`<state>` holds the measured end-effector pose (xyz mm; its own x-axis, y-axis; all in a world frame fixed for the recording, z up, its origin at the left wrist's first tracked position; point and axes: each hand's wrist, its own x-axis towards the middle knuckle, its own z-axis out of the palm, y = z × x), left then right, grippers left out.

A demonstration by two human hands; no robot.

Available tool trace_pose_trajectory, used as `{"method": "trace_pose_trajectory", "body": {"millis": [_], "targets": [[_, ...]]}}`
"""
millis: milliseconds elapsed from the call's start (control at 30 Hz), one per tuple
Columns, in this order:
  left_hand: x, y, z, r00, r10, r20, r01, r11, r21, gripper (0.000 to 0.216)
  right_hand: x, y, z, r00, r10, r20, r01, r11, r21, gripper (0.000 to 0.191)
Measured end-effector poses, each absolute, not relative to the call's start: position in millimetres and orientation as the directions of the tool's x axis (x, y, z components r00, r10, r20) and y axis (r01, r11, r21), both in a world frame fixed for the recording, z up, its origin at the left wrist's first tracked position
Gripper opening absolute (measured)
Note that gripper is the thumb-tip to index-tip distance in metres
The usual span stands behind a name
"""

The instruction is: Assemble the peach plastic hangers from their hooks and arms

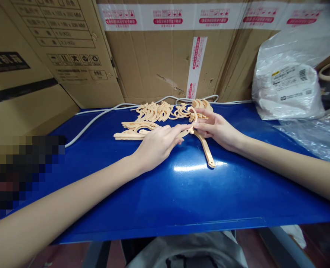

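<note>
My left hand [159, 143] and my right hand [216, 128] meet over a glossy blue table [181, 193]. Together they hold a long, curved peach-coloured plastic piece [205, 149], whose lower end rests on the table. My right hand pinches its upper part near a hook-shaped piece [194, 111]. My left hand's fingers close on a small end of it at the middle. Just behind my hands lies a heap of several more peach plastic pieces [156, 113].
Large cardboard boxes [159, 52] stand along the table's back and left. A white cable [98, 119] runs along the back edge. White and clear plastic bags [289, 85] sit at the right. A blurred patch covers the left edge.
</note>
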<state>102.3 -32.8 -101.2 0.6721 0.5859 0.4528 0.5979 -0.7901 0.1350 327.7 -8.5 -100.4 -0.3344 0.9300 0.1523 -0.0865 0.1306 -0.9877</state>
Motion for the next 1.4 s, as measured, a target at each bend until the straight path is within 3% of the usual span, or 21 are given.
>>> {"method": "trace_pose_trajectory", "body": {"millis": [233, 467, 733, 867, 933, 1000, 1067, 1167, 1267, 1400], "targets": [[104.1, -34.4, -99.6, 0.668, 0.602, 0.439, 0.61, -0.78, 0.141, 0.036, 327.7, -8.9, -100.7, -0.312, 0.933, 0.179, -0.068, 0.166, -0.984, 0.057], [105.3, -32.9, -99.9, 0.663, 0.606, 0.439, 0.652, -0.756, 0.058, 0.035, 326.0, -10.7, -100.8, -0.285, 0.927, 0.244, -0.031, 0.245, -0.969, 0.056], [109.3, -38.0, -97.4, 0.605, 0.683, 0.41, 0.709, -0.696, 0.115, 0.026, 323.3, -11.8, -105.0, -0.231, 0.883, 0.409, 0.012, 0.423, -0.906, 0.055], [111.0, -46.6, -89.0, 0.549, 0.759, 0.35, 0.738, -0.637, 0.223, 0.031, 325.1, -17.2, -105.0, -0.312, 0.825, 0.471, 0.148, 0.532, -0.834, 0.057], [110.4, -49.5, -85.0, 0.509, 0.794, 0.331, 0.722, -0.604, 0.339, 0.03, 328.0, -20.0, -101.1, -0.338, 0.791, 0.51, 0.292, 0.603, -0.742, 0.055], [109.5, -50.2, -82.1, 0.477, 0.825, 0.302, 0.622, -0.56, 0.547, 0.024, 331.9, -22.0, -94.7, -0.352, 0.769, 0.533, 0.544, 0.632, -0.553, 0.047], [109.3, -49.1, -79.7, 0.439, 0.873, 0.213, 0.466, -0.423, 0.777, 0.017, 335.7, -23.7, -87.4, -0.379, 0.785, 0.489, 0.785, 0.553, -0.279, 0.036], [111.5, -46.8, -75.7, 0.365, 0.931, -0.014, 0.327, -0.114, 0.938, 0.015, 339.9, -25.9, -79.3, -0.378, 0.862, 0.337, 0.919, 0.393, 0.025, 0.038], [114.1, -45.0, -72.9, 0.306, 0.942, -0.137, 0.282, 0.047, 0.958, 0.014, 342.8, -26.6, -77.3, -0.374, 0.902, 0.215, 0.927, 0.367, 0.072, 0.032], [114.3, -42.9, -75.0, 0.353, 0.928, -0.119, 0.198, 0.05, 0.979, 0.009, 344.7, -24.3, -81.0, -0.443, 0.881, 0.167, 0.891, 0.453, -0.025, 0.023]]}}
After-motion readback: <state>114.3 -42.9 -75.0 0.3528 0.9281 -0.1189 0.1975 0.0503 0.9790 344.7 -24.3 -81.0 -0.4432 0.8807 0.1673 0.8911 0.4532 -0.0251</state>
